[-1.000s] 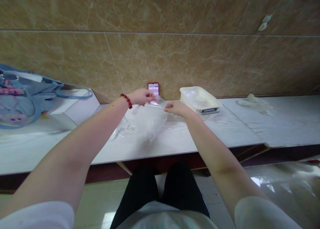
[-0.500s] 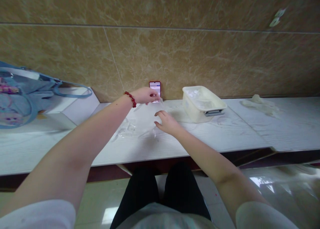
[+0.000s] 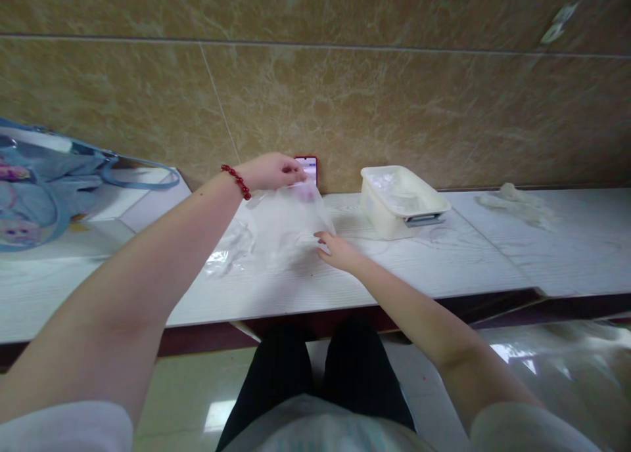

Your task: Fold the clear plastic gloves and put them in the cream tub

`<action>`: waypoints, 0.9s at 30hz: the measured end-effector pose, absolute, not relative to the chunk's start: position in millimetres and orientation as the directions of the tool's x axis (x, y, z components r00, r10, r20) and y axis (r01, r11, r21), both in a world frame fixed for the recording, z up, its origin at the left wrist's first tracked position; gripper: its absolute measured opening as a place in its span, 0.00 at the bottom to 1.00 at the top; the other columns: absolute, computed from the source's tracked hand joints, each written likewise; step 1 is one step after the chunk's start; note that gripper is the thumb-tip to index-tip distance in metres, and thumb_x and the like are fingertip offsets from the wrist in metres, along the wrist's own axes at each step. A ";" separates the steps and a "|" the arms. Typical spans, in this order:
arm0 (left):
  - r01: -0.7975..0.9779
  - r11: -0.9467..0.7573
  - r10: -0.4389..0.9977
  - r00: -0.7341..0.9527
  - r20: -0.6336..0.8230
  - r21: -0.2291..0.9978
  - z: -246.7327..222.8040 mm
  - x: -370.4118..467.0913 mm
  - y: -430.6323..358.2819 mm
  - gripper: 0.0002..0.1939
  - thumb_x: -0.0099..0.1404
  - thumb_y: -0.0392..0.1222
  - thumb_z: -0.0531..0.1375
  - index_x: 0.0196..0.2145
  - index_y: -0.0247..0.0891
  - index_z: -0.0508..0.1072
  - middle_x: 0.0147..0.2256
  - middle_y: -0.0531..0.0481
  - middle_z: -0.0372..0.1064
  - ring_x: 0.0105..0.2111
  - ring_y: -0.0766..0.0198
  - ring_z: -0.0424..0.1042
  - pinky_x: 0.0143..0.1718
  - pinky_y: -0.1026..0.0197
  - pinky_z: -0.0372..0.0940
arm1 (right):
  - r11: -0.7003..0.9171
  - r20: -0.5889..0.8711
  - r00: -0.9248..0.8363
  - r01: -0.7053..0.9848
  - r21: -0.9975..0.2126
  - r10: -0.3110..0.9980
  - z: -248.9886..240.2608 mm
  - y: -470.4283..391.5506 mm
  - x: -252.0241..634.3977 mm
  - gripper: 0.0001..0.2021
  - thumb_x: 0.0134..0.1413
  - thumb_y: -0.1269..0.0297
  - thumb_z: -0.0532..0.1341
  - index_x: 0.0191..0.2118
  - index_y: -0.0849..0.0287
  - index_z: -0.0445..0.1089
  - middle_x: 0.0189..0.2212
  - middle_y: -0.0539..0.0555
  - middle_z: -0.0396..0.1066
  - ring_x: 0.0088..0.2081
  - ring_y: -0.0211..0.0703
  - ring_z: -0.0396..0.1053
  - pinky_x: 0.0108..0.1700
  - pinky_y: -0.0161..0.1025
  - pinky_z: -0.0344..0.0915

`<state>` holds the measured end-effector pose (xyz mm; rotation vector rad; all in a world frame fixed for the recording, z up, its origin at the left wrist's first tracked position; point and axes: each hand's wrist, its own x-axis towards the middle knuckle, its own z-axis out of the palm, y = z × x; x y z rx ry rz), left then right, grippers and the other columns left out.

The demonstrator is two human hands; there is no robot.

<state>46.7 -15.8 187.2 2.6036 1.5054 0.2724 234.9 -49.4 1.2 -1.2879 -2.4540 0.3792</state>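
Note:
A thin, whitish see-through plastic bag [image 3: 280, 225] hangs from my left hand [image 3: 279, 171] over the white table. The fingers of that hand are pinched on its upper edge, in front of a red-rimmed phone [image 3: 310, 168] leaning against the wall. My right hand [image 3: 338, 250] is at the bag's lower right corner, thumb and index finger a little apart; whether it touches the film is hard to tell. More crumpled clear plastic [image 3: 224, 251] lies to the left of the bag.
A cream bin [image 3: 387, 219] with clear plastic inside stands right of my hands. Farther right lies a crumpled pale glove-like piece [image 3: 520, 205]. On the left, a blue bag [image 3: 29, 202] rests by a white box [image 3: 142, 205]. The tiled wall [image 3: 394, 110] rises behind.
My left hand has moved left and up, drawing the bag wider and higher. My right hand has shifted slightly right and down.

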 end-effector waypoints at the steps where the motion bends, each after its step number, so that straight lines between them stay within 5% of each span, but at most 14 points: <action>1: 0.852 -0.481 0.876 0.473 0.092 0.204 189.7 46.2 -17.9 0.21 0.55 0.53 0.47 0.35 0.37 0.71 0.22 0.54 0.64 0.20 0.70 0.59 0.24 0.67 0.51 | 0.536 0.176 -0.513 0.740 -0.406 0.840 -0.6 -48.9 240.0 0.19 0.51 0.64 0.53 0.50 0.62 0.57 0.40 0.58 0.67 0.42 0.41 0.64 0.44 0.37 0.58; 6: 0.867 -0.450 0.892 0.446 0.067 0.214 197.6 48.8 -26.7 0.20 0.53 0.54 0.48 0.33 0.38 0.71 0.21 0.54 0.63 0.21 0.70 0.59 0.24 0.67 0.51 | 0.357 0.092 -0.356 0.817 -0.452 0.930 1.0 -61.2 257.6 0.13 0.51 0.64 0.52 0.43 0.62 0.63 0.37 0.55 0.69 0.38 0.39 0.66 0.40 0.34 0.59; 12: 0.869 -0.444 0.894 0.445 0.044 0.220 198.7 53.5 -32.2 0.19 0.52 0.54 0.50 0.28 0.38 0.71 0.20 0.53 0.60 0.21 0.68 0.59 0.24 0.66 0.50 | 0.177 -0.149 -0.245 0.915 -0.364 0.958 35.4 -123.8 264.0 0.11 0.49 0.59 0.53 0.31 0.60 0.67 0.29 0.57 0.70 0.34 0.45 0.67 0.33 0.39 0.60; 17: 0.873 -0.436 0.898 0.440 0.034 0.218 202.6 60.5 -40.9 0.17 0.52 0.53 0.50 0.27 0.38 0.71 0.20 0.53 0.60 0.23 0.67 0.60 0.24 0.66 0.50 | 0.396 0.199 -0.363 0.627 -0.671 0.910 48.0 -160.1 237.4 0.09 0.50 0.62 0.54 0.38 0.57 0.63 0.33 0.52 0.67 0.29 0.35 0.66 0.33 0.35 0.63; 21: 0.867 -0.445 0.892 0.450 0.032 0.225 209.2 69.8 -54.0 0.16 0.51 0.52 0.51 0.26 0.38 0.71 0.20 0.53 0.61 0.24 0.66 0.61 0.25 0.66 0.50 | 0.573 0.492 -0.294 0.408 -0.711 0.820 38.0 -146.5 203.1 0.17 0.46 0.66 0.56 0.45 0.57 0.57 0.44 0.56 0.59 0.38 0.37 0.64 0.33 0.35 0.66; 27: 0.830 -0.492 0.866 0.498 0.047 0.263 218.3 80.1 -73.7 0.16 0.53 0.51 0.51 0.28 0.38 0.71 0.20 0.53 0.63 0.21 0.69 0.60 0.24 0.67 0.50 | 0.581 0.507 -0.292 0.302 -0.756 0.811 29.0 -113.5 182.6 0.20 0.48 0.67 0.54 0.48 0.57 0.51 0.48 0.58 0.55 0.34 0.33 0.66 0.31 0.34 0.67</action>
